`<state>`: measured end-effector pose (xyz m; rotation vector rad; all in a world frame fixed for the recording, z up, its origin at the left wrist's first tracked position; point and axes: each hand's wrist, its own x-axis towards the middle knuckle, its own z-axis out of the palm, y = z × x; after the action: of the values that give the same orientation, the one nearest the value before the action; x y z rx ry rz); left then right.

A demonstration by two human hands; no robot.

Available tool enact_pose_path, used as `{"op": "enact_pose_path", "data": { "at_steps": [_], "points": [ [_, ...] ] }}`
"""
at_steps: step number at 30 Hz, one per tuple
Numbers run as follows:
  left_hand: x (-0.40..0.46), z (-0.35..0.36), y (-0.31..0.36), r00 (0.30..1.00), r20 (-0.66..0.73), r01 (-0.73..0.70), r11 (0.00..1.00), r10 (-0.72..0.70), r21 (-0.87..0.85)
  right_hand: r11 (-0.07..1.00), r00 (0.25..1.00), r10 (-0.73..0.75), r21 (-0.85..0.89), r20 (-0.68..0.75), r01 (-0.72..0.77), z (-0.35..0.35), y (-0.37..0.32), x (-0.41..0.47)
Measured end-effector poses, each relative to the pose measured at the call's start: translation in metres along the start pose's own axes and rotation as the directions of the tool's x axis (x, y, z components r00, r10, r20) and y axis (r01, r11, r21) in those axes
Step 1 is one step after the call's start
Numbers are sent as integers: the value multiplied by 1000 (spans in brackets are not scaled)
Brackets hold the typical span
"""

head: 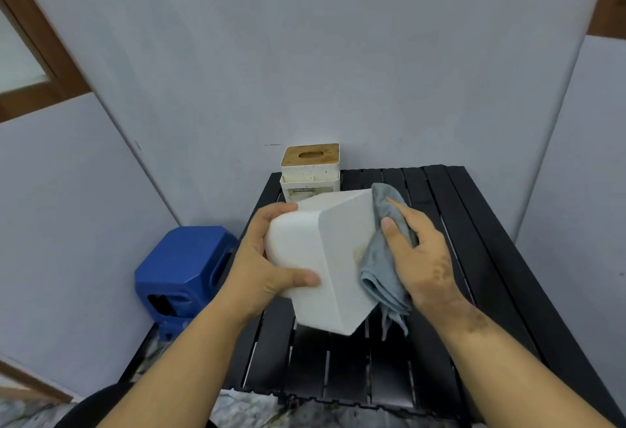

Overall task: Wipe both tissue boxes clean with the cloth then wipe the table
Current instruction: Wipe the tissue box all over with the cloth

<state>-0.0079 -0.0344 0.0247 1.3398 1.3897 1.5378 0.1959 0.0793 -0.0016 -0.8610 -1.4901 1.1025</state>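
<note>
A plain white tissue box (333,258) is held tilted above the black slatted table (474,231). My left hand (267,258) grips its left end, thumb on the front face. My right hand (420,251) presses a grey cloth (379,268) flat against the box's right side, where a faint yellowish stain shows. A second tissue box (310,170), cream with a brown wooden lid and dark specks, stands upright at the table's far left corner, behind the held box.
A blue plastic stool (184,268) sits on the floor left of the table. Grey wall panels close in behind and on both sides. The table's near edge lies below my forearms.
</note>
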Motion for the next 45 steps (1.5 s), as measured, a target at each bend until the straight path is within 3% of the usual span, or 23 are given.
{"op": "enact_pose_path", "data": {
  "at_steps": [6, 9, 12, 16, 21, 24, 28, 35, 38, 42, 45],
  "points": [
    [-8, 20, -7, 983, 20, -183, 952, 183, 247, 994, 998, -29, 102, -59, 35, 3, -9, 5],
    [-6, 23, -9, 985, 55, -167, 977, 161, 133, 992, 999, -3, 128, -52, 9, 4, 3, 3],
    [-4, 30, -5, 1000, 23, 7, 1000, -6, -6, 993, 998, 21, 119, -58, -14, 6, 10, 0],
    [0, 34, 7, 967, 35, 253, 957, -251, -139, 996, 998, -7, 86, -62, 13, 5, 15, -7],
    [14, 30, 12, 911, 73, 411, 892, -405, -190, 997, 996, -59, 37, -68, 62, 4, 11, -26],
    [11, 34, 1, 927, 1, 369, 910, -375, -188, 983, 982, -180, 7, -56, 181, 10, 0, -54],
    [3, 30, -13, 970, -37, 236, 964, -242, -120, 943, 944, -315, -79, 101, 323, 13, -12, -71],
    [-8, 39, -16, 990, -15, 144, 987, -144, 72, 926, 981, -141, -333, 135, 179, 1, -26, 13],
    [-7, 44, -15, 991, -36, 129, 989, -127, 69, 906, 973, -104, -384, 208, 179, 0, -28, 14],
    [-6, 41, -17, 996, -20, 85, 993, -84, 80, 796, 877, -296, -411, 378, 445, 3, -27, -42],
    [-7, 39, -15, 997, 18, 69, 995, -70, 69, 748, 841, -335, -422, 424, 511, 1, -26, -45]
  ]
}}
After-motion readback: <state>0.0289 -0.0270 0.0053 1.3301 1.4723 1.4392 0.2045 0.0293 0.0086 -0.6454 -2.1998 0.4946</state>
